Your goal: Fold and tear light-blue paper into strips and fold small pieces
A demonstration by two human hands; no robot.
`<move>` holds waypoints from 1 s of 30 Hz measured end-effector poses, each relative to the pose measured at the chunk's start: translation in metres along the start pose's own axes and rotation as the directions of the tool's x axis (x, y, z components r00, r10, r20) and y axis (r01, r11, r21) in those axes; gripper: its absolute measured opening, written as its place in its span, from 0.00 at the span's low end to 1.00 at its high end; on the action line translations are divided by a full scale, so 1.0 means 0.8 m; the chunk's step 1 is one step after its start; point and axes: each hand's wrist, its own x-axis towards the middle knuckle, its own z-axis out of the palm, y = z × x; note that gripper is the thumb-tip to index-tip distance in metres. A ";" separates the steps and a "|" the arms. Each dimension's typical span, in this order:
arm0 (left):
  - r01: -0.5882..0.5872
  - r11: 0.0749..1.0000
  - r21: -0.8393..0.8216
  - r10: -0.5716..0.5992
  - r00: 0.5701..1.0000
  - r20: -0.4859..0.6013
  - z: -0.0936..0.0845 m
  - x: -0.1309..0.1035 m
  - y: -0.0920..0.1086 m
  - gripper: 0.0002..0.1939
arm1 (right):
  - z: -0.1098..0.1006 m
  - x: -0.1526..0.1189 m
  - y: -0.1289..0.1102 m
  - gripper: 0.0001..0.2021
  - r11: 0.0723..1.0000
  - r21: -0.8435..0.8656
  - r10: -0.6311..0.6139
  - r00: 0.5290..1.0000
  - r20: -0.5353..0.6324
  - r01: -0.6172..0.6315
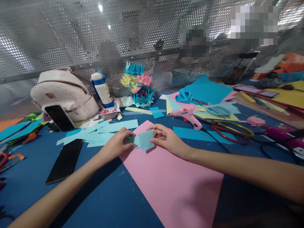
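Between both hands is a small folded piece of light blue paper (145, 140), with a crease near its middle. My left hand (123, 141) pinches its left end between thumb and fingers. At the other end, my right hand (163, 137) grips the right edge, its fingers curled. Beneath them lies a large pink sheet (175, 180) on the blue table (102, 196). Several light blue paper strips (118, 126) spread out beyond my left hand. A pink glue gun (186, 114) rests past my right hand.
At the back left stand a pale backpack (63, 90) and a water bottle (102, 90). A black phone (65, 161) lies left of my arm. Folded paper flowers (142, 95) are stacked at the back. Scissors (230, 128) and cables are on the right, with red scissors (4, 160) far left.
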 end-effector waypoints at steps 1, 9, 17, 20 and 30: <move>0.000 1.000 0.024 0.000 1.000 0.002 0.000 0.001 -0.005 0.15 | 0.000 0.000 0.001 0.13 1.000 -0.013 0.008 1.000 -0.005 -0.008; 0.073 0.990 -0.121 -0.074 0.997 -0.006 0.008 0.001 0.002 0.04 | -0.001 -0.003 -0.004 0.07 0.994 -0.109 -0.021 0.997 0.072 0.028; 0.051 0.890 -0.452 -0.055 0.998 0.005 0.024 -0.013 0.033 0.06 | 0.000 -0.001 0.002 0.07 0.994 -0.112 -0.010 0.999 0.030 0.014; 0.061 0.856 -0.514 -0.021 0.996 0.084 0.022 -0.015 0.037 0.10 | 0.000 0.000 0.005 0.08 0.996 -0.086 -0.012 1.000 -0.001 0.012; 0.113 0.810 -0.575 -0.086 0.994 0.075 0.024 -0.014 0.032 0.10 | 0.000 0.002 0.001 0.09 0.999 -0.039 -0.028 1.000 -0.002 0.028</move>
